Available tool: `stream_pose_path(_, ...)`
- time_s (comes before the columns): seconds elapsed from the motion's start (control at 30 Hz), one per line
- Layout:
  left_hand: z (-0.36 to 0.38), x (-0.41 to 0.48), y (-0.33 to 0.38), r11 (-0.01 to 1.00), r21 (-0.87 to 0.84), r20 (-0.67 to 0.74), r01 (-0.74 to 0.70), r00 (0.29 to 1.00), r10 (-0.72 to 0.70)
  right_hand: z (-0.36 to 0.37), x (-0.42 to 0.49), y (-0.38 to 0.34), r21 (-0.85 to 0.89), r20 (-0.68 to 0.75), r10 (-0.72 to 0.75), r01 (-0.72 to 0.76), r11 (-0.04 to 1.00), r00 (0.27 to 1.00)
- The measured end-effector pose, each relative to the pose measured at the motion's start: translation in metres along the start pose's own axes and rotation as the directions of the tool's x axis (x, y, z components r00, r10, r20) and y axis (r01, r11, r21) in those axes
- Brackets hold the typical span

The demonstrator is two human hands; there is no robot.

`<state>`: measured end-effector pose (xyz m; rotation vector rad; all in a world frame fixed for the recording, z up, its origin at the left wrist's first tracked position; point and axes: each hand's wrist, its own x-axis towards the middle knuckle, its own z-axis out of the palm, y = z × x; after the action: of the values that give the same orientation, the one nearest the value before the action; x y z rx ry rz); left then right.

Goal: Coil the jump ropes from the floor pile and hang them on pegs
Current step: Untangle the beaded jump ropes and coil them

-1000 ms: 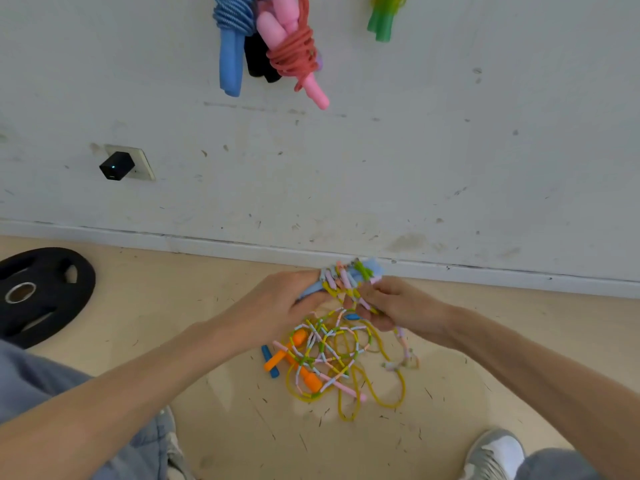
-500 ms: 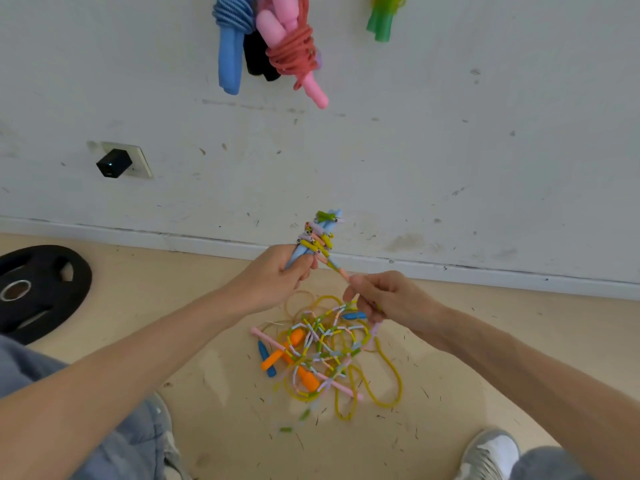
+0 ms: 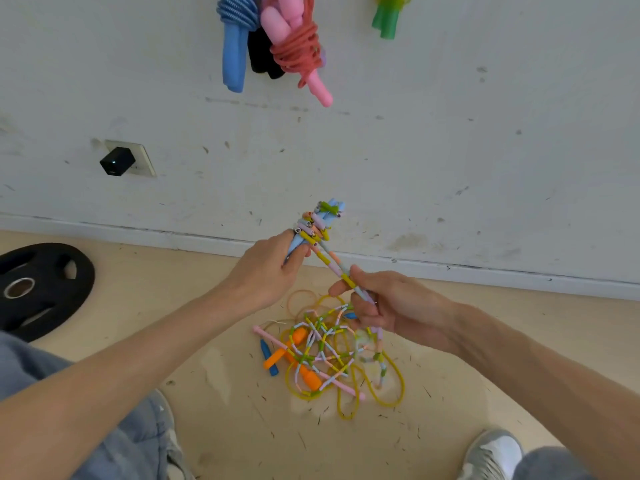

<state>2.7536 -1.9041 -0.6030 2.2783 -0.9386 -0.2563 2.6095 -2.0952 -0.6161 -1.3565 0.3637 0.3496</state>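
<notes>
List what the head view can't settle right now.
The pegs: cut off by the top edge; the hung blue rope, red rope and green handles run out of frame.
The black item: mostly hidden behind those two ropes.
The pale blue handle: lower end covered by the left hand, middle by beaded rope wraps.
The floor pile: too tangled to count ropes; the right hand covers part.
</notes>
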Motion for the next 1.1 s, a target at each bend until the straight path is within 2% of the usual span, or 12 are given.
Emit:
stream_pose_path(0.07, -0.003, 0.000, -0.001, 0.998, 0.025, -0.053, -0.053, 0.997, 0.054, -0.001, 0.000, 0.001, -0.043, -0.047, 0.008, -0.010, 0.999, 0.999)
stream_pose_path(0.17, -0.005, 0.001, -0.005, 0.992, 0.075, -0.095, -0.099, 0.990, 0.106, 0.004, -0.001, 0.004, -0.385, -0.167, -0.157, 0.082, 0.919, 0.973)
stream_pose_path(0.3, -0.002, 0.003, -0.028, 0.966, 0.254, -0.153, -0.045, 0.984, 0.086, 0.012, -0.003, 0.002, -0.758, -0.109, -0.341, 0.144, 0.636, 0.934)
stream_pose_path(0.43, 0.006, 0.001, -0.046, 0.862, 0.507, -0.042, -0.001, 0.999, 0.027, 0.031, -0.016, -0.002, -0.884, 0.055, -0.440, 0.249, 0.395, 0.896)
stream_pose_path(0.53, 0.020, -0.010, -0.040, 0.756, 0.648, 0.059, -0.094, 0.996, 0.073, 0.045, -0.023, -0.018, -0.938, 0.195, -0.474, 0.305, 0.167, 0.859)
stream_pose_path(0.57, 0.025, -0.015, -0.035, 0.731, 0.669, 0.103, -0.134, 0.991, 0.088, 0.045, -0.023, -0.025, -0.943, 0.195, -0.501, 0.301, 0.141, 0.843)
stream_pose_path(0.67, 0.033, -0.025, -0.025, 0.701, 0.643, 0.234, -0.309, 0.951, 0.205, 0.021, -0.017, -0.045, -0.931, 0.032, -0.571, 0.232, 0.281, 0.821)
stream_pose_path(0.77, 0.033, -0.028, -0.015, 0.637, 0.583, 0.328, -0.504, 0.863, 0.383, -0.006, -0.010, -0.050, -0.901, -0.069, -0.567, 0.193, 0.389, 0.821)
stream_pose_path(0.9, 0.028, -0.035, -0.002, 0.595, 0.497, 0.333, -0.632, 0.772, 0.541, -0.025, -0.002, -0.041, -0.858, -0.076, -0.463, 0.179, 0.482, 0.883)
stream_pose_path(0.97, 0.028, -0.037, -0.003, 0.567, 0.432, 0.344, -0.701, 0.709, 0.615, -0.030, -0.001, -0.032, -0.791, -0.037, -0.353, 0.188, 0.582, 0.935)
stream_pose_path(1.03, 0.027, -0.039, -0.004, 0.673, 0.282, 0.327, -0.684, 0.728, 0.603, -0.032, -0.004, -0.018, -0.724, 0.023, -0.207, 0.159, 0.671, 0.978)
stream_pose_path(1.1, 0.023, -0.037, -0.002, 0.854, 0.040, 0.241, -0.519, 0.834, 0.496, -0.025, -0.005, -0.005, -0.600, 0.051, -0.068, 0.085, 0.795, 0.996)
